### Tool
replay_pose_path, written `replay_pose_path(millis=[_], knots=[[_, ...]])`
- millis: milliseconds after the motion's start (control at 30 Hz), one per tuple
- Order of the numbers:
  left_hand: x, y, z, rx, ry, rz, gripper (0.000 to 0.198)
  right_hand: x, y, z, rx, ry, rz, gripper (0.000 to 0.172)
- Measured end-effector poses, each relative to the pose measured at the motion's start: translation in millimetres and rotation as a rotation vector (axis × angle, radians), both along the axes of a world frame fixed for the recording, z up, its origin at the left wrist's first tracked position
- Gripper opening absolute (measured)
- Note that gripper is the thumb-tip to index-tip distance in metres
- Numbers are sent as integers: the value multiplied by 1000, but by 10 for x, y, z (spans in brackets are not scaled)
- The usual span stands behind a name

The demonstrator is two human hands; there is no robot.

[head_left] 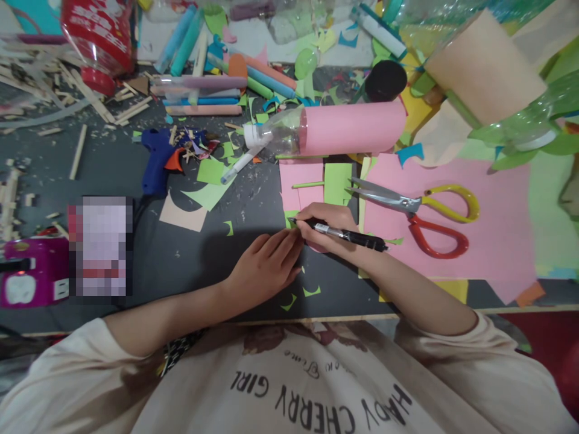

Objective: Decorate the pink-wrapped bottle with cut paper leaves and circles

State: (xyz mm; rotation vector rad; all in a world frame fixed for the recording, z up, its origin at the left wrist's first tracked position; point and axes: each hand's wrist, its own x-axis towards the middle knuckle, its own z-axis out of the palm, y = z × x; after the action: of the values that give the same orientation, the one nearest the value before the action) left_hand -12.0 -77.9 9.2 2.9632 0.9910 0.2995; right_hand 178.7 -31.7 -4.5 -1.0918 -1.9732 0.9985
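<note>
My right hand [330, 224] is closed round a black pen [348, 234], whose tip rests at a small green paper piece [291, 216]. My left hand [271, 259] lies flat beside it, fingers stretched toward the pen tip and touching or nearly touching the green piece. Just beyond my hands are a pink paper strip [296, 175] and a green paper rectangle [337, 184]. Scissors [407, 206] with one yellow and one red handle lie to the right on a pink sheet [497, 223]. Part of the green piece is hidden under my fingers.
A bottle wrapped in pink paper [353, 128] lies behind my hands. A blue glue gun [156, 160] and a magenta power strip [34, 274] are to the left. Markers [203, 108], wood sticks [79, 150] and paper scraps cover the back; a beige-wrapped bottle [486, 66] stands at the far right.
</note>
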Motion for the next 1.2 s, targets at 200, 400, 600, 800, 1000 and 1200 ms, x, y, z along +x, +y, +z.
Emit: replay_pose_path(millis=[200, 400, 600, 800, 1000, 1200], knots=[[-3, 2, -11, -18, -8, -3, 36, -36, -7, 29, 35, -10, -180, 20], [-7, 5, -20, -21, -11, -7, 37, -21, 10, 8, -23, 25, -84, 19], [-12, 3, -15, -39, 17, 0, 36, -26, 5, 9, -34, 22, -233, 19], [-11, 4, -10, -12, -15, -6, 36, -38, 6, 17, -88, 37, -195, 17], [3, 7, -8, 5, -3, -3, 35, -48, 10, -34, -109, 34, -309, 15], [-7, 0, -21, -24, 15, -4, 36, -50, 12, -10, -164, 52, -278, 14]])
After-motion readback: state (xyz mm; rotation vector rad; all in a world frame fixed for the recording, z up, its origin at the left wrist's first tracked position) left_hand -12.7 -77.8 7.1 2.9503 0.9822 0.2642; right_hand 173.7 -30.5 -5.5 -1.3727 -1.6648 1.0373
